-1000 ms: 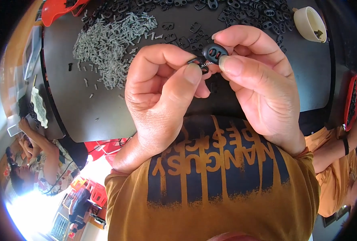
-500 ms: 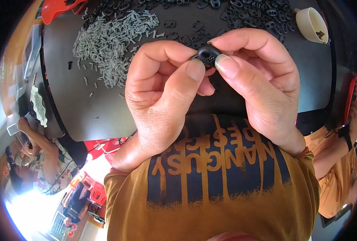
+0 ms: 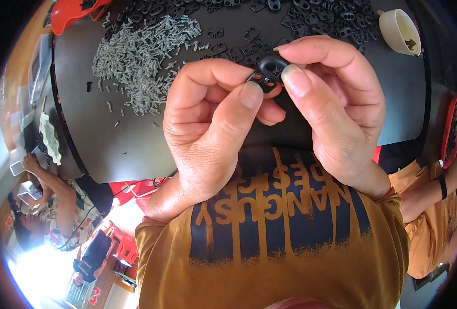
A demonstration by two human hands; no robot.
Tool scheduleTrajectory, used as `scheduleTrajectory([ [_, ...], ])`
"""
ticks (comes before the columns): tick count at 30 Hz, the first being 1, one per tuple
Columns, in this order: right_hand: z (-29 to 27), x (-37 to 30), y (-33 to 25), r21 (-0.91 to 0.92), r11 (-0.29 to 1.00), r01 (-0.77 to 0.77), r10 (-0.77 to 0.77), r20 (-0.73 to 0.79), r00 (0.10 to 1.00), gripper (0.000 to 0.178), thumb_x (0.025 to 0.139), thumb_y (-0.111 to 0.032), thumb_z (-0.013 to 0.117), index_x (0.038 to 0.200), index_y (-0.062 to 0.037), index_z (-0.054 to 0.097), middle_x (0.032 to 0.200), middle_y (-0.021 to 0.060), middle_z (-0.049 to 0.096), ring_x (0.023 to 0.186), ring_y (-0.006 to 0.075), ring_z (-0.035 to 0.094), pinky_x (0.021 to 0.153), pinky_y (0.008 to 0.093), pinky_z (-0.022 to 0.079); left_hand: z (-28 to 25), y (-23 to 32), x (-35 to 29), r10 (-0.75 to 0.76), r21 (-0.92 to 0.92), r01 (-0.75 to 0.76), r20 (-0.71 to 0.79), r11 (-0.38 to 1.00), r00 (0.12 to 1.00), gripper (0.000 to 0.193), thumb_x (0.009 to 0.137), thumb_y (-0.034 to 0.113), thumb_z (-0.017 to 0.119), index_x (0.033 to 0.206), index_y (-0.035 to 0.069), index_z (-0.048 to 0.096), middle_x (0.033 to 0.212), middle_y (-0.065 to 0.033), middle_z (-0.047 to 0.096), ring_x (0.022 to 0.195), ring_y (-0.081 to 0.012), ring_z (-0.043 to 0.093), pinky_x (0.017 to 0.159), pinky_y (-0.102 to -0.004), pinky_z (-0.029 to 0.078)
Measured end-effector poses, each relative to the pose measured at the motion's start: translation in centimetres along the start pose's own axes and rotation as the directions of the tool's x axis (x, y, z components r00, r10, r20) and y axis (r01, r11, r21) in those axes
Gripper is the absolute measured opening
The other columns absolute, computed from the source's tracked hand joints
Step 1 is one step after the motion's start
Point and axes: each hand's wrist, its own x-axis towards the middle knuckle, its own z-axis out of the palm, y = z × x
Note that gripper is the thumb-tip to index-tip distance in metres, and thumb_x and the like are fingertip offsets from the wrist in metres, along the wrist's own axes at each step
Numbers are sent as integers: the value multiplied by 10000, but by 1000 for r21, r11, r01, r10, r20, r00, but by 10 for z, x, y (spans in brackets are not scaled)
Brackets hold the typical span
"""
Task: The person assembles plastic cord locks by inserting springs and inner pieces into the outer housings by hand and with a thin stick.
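Between the thumb and index finger of my left hand is a flat black plastic cord-lock piece, its two holes showing. My right hand pinches a rounded black cord-lock shell with one large hole visible. The two parts meet at the fingertips, the shell slightly higher and to the right; whether one is inside the other I cannot tell. Both hands are raised over the near part of the dark table.
A heap of small metal springs lies at the left. Loose black cord-lock parts spread along the back. A cream bowl stands at the back right, a red tray at the back left. Co-workers sit on both sides.
The flat piece has turned so its two holes now show, and the shell has tilted in my right fingers. At the right, a co-worker's hand has drawn back from a red tray.
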Motion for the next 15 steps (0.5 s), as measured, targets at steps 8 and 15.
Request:
scheduleTrajectory([
  [8,-7,-1,3,-278,952,131,-113,79,990,162,834,25,472,983,18,536,937,70,525,761,66,520,683,181,427,1,-2,-2,-27,-64,29,33,998,999,221,797,-21,513,1014,-24,468,825,-91,572,723,-118,551,660,-235,475],
  [15,-4,-1,3,-198,972,125,-115,61,991,157,830,26,473,967,9,548,936,64,528,755,41,481,656,165,400,2,-1,-4,76,116,-82,48,990,996,361,788,-28,515,1133,-77,423,836,-59,559,711,-55,493,657,-167,406],
])
